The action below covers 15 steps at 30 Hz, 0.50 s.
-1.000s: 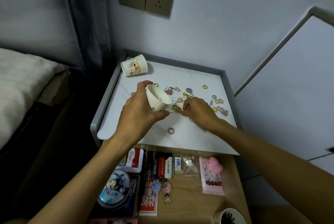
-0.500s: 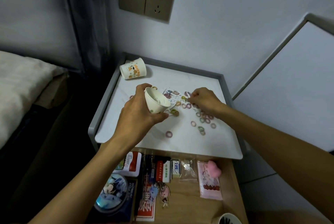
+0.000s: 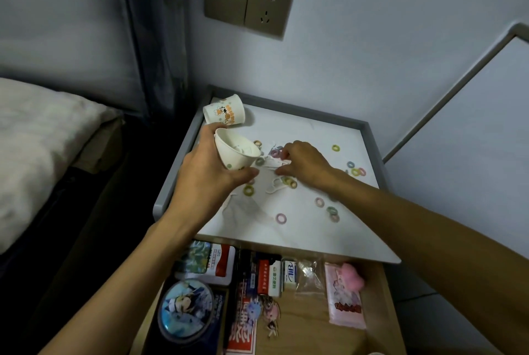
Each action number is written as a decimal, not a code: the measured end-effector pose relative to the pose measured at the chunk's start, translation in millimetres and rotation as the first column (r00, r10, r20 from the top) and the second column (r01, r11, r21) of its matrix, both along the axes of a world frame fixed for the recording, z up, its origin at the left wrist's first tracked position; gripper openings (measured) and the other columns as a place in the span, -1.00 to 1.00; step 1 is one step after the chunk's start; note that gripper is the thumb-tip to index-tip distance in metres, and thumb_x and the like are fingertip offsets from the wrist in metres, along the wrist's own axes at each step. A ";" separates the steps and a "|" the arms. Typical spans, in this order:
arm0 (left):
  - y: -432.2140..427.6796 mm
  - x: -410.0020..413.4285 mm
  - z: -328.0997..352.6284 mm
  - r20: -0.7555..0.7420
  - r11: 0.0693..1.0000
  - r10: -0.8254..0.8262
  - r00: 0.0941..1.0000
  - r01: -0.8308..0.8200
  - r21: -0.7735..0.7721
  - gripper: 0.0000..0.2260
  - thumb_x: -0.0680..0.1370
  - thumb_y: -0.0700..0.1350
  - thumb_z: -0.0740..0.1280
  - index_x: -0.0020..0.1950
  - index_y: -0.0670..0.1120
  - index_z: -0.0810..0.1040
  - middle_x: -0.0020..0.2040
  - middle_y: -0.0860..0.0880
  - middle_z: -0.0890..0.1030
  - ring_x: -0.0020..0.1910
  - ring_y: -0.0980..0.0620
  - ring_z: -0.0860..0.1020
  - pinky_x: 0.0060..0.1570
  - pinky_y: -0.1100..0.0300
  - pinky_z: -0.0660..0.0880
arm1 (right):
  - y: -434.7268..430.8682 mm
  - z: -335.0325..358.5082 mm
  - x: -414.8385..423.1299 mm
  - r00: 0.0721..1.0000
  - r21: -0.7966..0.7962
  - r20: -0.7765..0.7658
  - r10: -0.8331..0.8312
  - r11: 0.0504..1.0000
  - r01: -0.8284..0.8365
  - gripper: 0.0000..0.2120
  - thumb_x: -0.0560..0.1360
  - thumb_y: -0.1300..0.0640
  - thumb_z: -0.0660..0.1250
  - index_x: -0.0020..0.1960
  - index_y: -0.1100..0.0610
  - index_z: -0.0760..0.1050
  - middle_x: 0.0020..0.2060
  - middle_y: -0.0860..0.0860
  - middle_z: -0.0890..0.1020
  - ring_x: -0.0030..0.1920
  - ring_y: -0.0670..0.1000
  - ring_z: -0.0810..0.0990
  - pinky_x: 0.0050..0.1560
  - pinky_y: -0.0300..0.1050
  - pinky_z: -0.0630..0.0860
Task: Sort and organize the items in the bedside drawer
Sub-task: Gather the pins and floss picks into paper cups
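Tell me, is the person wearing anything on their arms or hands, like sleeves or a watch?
No. The left forearm and the right forearm are bare right to the picture's edge, with no sleeves showing. The left hand and the right hand have no gloves, and no ring, watch or bracelet shows on the sides in view.

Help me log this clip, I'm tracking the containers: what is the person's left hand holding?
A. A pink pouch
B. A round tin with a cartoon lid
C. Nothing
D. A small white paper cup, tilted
D: the left hand grips a white paper cup above the nightstand top, tilted with its mouth toward the right hand.
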<state>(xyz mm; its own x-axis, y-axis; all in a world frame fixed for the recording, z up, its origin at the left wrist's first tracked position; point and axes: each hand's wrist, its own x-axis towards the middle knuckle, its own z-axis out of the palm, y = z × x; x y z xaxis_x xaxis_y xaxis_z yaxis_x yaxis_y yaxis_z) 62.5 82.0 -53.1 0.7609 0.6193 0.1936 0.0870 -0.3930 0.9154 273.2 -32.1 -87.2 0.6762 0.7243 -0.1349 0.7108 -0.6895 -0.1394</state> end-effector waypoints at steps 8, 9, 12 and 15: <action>-1.7 -1.6 1.6 0.005 1.000 -0.014 1.000 0.014 0.009 -0.31 0.35 -0.06 0.59 0.36 0.09 0.31 -0.01 0.23 0.50 -0.04 0.20 0.55 -0.08 0.12 0.59 | 9.3 -13.3 -5.3 0.996 -0.053 0.081 0.042 0.998 -0.038 -0.79 0.55 0.07 0.35 0.13 0.16 0.56 0.21 0.11 0.58 0.18 0.15 0.54 0.11 -0.02 0.44; -1.9 -1.9 1.8 0.002 1.000 -0.012 1.000 0.012 0.014 -0.31 0.35 -0.06 0.59 0.36 0.09 0.30 -0.01 0.23 0.50 -0.03 0.18 0.55 -0.06 0.07 0.60 | 8.7 -14.1 -6.5 0.990 -0.080 0.114 0.083 0.994 -0.074 -0.71 0.58 0.09 0.32 0.24 0.20 0.50 0.23 0.15 0.55 0.21 0.17 0.51 0.12 -0.01 0.41; -1.4 -1.9 1.8 0.000 1.000 -0.004 1.000 0.004 0.019 -0.31 0.34 -0.05 0.60 0.36 0.09 0.31 -0.01 0.22 0.50 -0.03 0.20 0.54 -0.05 0.04 0.61 | 6.7 -16.6 -6.4 0.975 -0.096 0.166 0.147 0.987 -0.132 -0.67 0.58 0.15 0.32 0.31 0.23 0.42 0.21 0.20 0.55 0.19 0.20 0.53 0.09 -0.01 0.43; -1.0 -2.3 1.9 0.004 1.000 -0.003 1.000 0.003 0.018 -0.31 0.34 -0.06 0.60 0.35 0.09 0.31 0.00 0.20 0.50 -0.03 0.19 0.54 -0.07 0.13 0.59 | 3.8 -17.9 -6.6 0.967 -0.078 0.172 0.190 0.981 -0.179 -0.69 0.53 0.25 0.35 0.26 0.17 0.44 0.12 0.16 0.60 0.07 0.16 0.59 0.01 -0.01 0.50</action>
